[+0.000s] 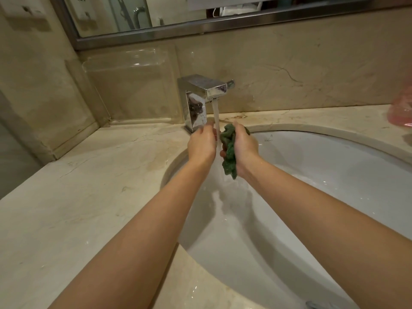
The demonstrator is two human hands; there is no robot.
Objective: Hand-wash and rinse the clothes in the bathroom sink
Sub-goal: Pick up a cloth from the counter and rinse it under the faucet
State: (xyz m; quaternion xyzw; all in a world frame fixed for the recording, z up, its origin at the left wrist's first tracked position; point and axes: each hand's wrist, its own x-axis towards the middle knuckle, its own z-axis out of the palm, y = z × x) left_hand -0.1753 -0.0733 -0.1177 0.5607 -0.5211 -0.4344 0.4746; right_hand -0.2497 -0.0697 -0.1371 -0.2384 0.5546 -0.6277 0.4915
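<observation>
A small wet dark-green cloth (229, 150) is bunched up in my right hand (244, 144), whose fingers curl round it just right of the running water. Its lower end hangs down below my palm. My left hand (202, 143) is beside it on the left, fingers relaxed, holding nothing, with the water stream (216, 121) falling between the two hands. Both hands are above the back of the white oval sink (334, 175). Water runs from the square chrome faucet (204, 97) into the basin.
A beige marble counter (78, 197) surrounds the sink. A clear acrylic shelf (129, 63) is fixed to the wall at the left of the faucet. A pink plastic thing (401, 110) lies at the right edge. A mirror frame (223, 25) runs above.
</observation>
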